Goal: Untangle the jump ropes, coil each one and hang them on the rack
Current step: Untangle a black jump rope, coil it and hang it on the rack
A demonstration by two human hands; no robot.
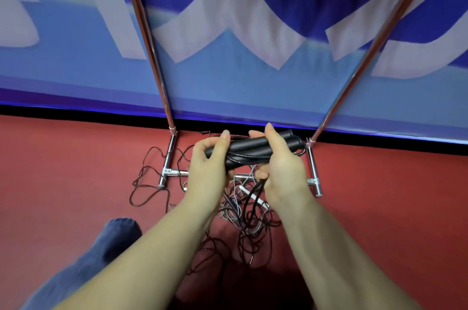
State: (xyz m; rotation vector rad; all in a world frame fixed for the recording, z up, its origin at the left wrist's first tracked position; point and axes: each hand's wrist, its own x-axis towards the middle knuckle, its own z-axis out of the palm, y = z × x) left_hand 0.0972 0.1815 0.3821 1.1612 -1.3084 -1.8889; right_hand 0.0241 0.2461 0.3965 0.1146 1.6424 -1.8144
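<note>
Both of my hands hold a pair of black jump rope handles side by side, with black cord wound around them. My left hand grips their left end. My right hand grips the right part and pinches a strand of black cord that runs down. Below, a tangle of black, grey and white ropes lies on the red floor, with a white handle in it. The rack stands right behind, its two poles rising up out of view.
A blue and white banner hangs behind the rack. A thin dark cord loops on the floor left of the rack's foot. My knee in blue jeans is at the lower left.
</note>
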